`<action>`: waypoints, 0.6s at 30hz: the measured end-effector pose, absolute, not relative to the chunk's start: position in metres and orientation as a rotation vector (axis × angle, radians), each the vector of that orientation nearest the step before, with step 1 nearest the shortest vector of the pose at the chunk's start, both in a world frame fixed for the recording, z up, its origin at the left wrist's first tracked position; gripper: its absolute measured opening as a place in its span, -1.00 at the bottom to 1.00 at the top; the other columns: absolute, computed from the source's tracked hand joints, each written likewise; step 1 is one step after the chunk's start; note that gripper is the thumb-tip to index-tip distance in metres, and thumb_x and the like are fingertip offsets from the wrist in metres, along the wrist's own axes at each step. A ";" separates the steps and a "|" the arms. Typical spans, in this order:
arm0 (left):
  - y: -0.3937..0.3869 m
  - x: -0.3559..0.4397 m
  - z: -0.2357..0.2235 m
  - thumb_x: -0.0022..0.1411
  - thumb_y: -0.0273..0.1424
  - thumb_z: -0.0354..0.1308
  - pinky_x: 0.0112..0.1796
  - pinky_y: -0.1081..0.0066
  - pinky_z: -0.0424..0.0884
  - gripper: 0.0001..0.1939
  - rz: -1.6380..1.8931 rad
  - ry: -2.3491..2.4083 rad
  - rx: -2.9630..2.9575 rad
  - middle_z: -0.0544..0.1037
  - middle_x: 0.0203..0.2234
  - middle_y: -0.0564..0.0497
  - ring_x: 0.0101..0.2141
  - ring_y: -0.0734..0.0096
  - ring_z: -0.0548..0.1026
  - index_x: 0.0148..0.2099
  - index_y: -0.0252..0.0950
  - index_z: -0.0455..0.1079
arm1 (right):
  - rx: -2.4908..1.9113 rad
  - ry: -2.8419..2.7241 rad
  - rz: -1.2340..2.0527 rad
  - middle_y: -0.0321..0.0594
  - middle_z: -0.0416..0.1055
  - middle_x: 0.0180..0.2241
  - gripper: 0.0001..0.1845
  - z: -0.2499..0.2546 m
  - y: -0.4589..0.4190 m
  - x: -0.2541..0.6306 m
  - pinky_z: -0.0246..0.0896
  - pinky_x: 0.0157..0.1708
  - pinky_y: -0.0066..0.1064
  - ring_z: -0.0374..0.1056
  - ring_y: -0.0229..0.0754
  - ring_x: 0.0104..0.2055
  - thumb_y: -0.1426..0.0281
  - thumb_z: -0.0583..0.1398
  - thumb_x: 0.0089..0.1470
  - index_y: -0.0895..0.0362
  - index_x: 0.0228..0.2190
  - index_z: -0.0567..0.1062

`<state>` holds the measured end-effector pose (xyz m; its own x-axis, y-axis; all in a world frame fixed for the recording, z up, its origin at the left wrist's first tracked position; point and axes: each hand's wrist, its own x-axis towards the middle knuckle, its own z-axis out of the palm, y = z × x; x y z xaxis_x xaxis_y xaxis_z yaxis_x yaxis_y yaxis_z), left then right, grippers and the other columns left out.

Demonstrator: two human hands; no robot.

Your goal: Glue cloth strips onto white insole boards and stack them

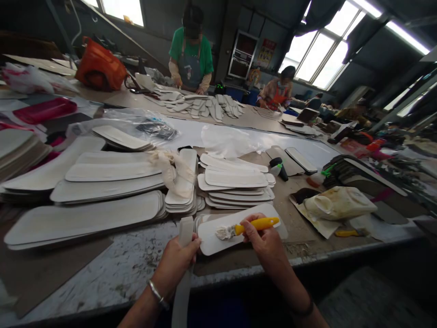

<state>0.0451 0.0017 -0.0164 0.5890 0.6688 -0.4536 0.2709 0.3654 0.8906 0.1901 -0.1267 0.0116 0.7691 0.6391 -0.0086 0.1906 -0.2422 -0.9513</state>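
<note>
My right hand [261,237] is closed round the yellow handle of a brush [256,225]. The brush's pale, clotted bristles rest on or just over a white rounded panel [213,245] lying near the table's front edge. In my left hand [179,257] a whitish strip [186,231] is pinched between thumb and fingers; its long tail hangs down past the table edge. My left thumb is close to the panel's left end; whether it touches I cannot tell. Just behind the panel are stacks of similar white panels [235,178].
More stacked panels [85,218] spread to the left. A stained cream plastic container [341,202] lies at the right, with another yellow-handled brush [346,233] before it. An orange bag [99,68] sits at the back left. A co-worker in green [191,57] stands across the table.
</note>
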 end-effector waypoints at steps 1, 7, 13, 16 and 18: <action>0.002 0.045 -0.016 -0.19 -0.13 0.20 -0.58 0.49 0.09 -0.68 0.316 0.954 1.209 0.29 -0.78 0.17 -0.67 0.52 0.20 -0.48 -0.29 0.35 | -1.859 -0.664 0.424 -0.30 0.34 -0.53 -0.61 0.012 -0.131 0.194 0.25 -0.49 -0.37 0.32 -0.21 -0.55 0.02 0.19 0.05 0.10 -0.40 0.36; 0.004 0.041 -0.018 -0.19 -0.10 0.24 -0.55 0.46 0.10 -0.65 0.321 0.950 1.203 0.29 -0.77 0.17 -0.66 0.48 0.21 -0.48 -0.28 0.36 | -2.115 -0.734 0.125 -0.25 0.38 -0.49 -0.64 0.015 -0.153 0.219 0.21 -0.48 -0.35 0.34 -0.15 -0.49 0.03 0.15 0.08 0.08 -0.41 0.39; 0.005 0.040 -0.030 -0.15 -0.07 0.24 -0.51 0.45 0.15 -0.64 0.355 1.022 1.258 0.31 -0.76 0.17 -0.64 0.43 0.27 -0.48 -0.28 0.40 | -2.242 -0.817 -0.132 -0.22 0.40 -0.47 -0.71 0.016 -0.169 0.241 0.18 -0.45 -0.36 0.33 -0.16 -0.48 0.12 0.10 0.13 0.09 -0.42 0.38; 0.005 0.040 -0.036 -0.17 -0.03 0.26 -0.52 0.45 0.15 -0.58 0.358 1.038 1.275 0.32 -0.77 0.15 -0.63 0.41 0.28 -0.44 -0.31 0.41 | -2.294 -0.861 -0.212 -0.19 0.42 -0.43 -0.75 0.025 -0.177 0.246 0.22 -0.41 -0.36 0.36 -0.13 -0.41 0.19 0.09 0.15 0.10 -0.41 0.39; 0.006 0.040 -0.036 -0.18 -0.02 0.26 -0.53 0.44 0.13 -0.55 0.342 1.046 1.274 0.33 -0.76 0.14 -0.63 0.41 0.27 -0.41 -0.31 0.42 | -2.302 -0.873 -0.242 -0.18 0.43 -0.42 -0.77 0.031 -0.182 0.248 0.25 -0.36 -0.34 0.38 -0.12 -0.39 0.21 0.09 0.17 0.10 -0.39 0.40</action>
